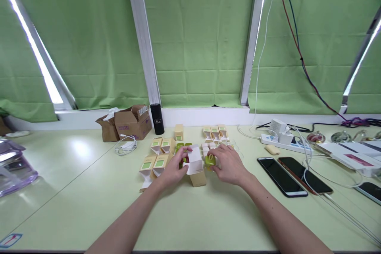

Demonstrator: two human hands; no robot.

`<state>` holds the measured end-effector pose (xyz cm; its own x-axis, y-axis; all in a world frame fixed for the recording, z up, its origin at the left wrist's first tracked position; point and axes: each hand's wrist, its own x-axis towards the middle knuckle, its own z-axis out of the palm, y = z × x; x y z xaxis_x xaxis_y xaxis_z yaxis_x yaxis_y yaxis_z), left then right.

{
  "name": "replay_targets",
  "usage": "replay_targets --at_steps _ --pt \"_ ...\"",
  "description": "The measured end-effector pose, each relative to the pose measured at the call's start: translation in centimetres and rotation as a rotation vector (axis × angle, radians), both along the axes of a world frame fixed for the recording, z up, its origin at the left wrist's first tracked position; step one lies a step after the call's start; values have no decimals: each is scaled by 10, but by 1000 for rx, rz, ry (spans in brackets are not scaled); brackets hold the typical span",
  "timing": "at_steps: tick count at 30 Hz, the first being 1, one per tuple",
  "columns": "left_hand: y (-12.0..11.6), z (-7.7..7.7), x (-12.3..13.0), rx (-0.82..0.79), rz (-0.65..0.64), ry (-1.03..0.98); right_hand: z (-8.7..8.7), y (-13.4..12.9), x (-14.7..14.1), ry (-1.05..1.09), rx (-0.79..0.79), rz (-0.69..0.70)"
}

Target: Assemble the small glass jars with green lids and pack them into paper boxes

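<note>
In the middle of the table a small tan cardboard box (199, 179) stands with its white inner flap (195, 159) raised. My left hand (175, 166) grips the box by its left side, thumb and fingers at the flap. To the right, my right hand (230, 164) pinches a small green object (210, 160) with a pale loop on top, close beside the box. More green pieces (179, 147) lie behind my left hand, partly hidden by it. Several similar tan boxes with green labels (160, 161) stand to the left, their flaps open. Whitish small pieces (205, 147) sit behind my right hand.
Three open boxes (215, 133) and a single box (179, 131) stand farther back. Brown cartons (132, 123), a black cylinder (157, 119) and a white charger (127, 145) are at back left. Phones (281, 176), a power strip (285, 143) and cables lie right.
</note>
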<state>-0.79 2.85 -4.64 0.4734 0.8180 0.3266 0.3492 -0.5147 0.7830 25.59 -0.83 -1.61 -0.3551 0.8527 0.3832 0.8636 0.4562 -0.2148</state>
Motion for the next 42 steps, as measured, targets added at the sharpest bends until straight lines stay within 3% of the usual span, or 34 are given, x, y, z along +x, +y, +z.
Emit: replay_targets --at_steps 9,16,25,31,42 --pt "-6 5 2 15 8 8 -7 5 4 585 158 56" --pt "-10 7 4 33 13 4 -10 -2 -14 994 -12 247" --pt "-7 3 5 64 1 -14 -13 -8 -22 881 -100 321" --pt "-11 8 4 53 2 -14 -15 -3 -16 817 -79 287" --pt "-10 11 3 -211 -127 -206 -16 1 -10 649 -81 275"
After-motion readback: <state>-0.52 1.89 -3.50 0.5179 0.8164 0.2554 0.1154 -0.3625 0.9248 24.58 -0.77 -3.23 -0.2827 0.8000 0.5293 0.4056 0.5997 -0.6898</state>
